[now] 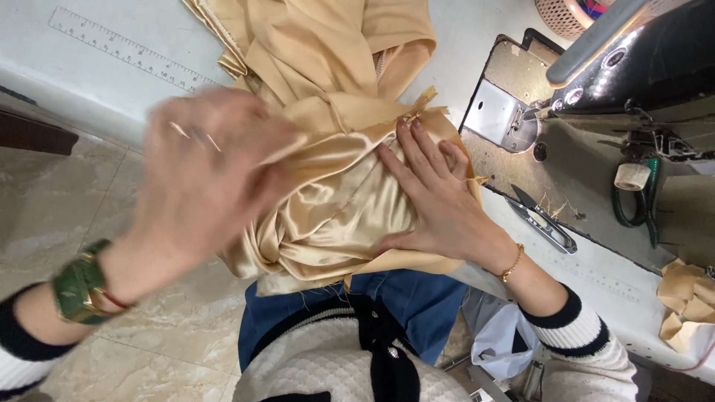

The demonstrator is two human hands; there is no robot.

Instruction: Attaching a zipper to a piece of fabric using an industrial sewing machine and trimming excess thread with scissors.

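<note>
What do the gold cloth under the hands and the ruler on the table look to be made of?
Gold cloth: a thin woven satin, probably silk or polyester; it shines, drapes in soft folds and frays at its cut edges. Ruler: likely clear plastic, since the pale table shows through between its dark markings.

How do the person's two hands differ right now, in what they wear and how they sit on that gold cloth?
The left hand is blurred and raised over the gold satin fabric; the right hand is sharp and pressed flat on it. The left wrist wears a green watch, the right a thin gold bracelet. Both come from white sleeves with dark-striped cuffs.
</note>
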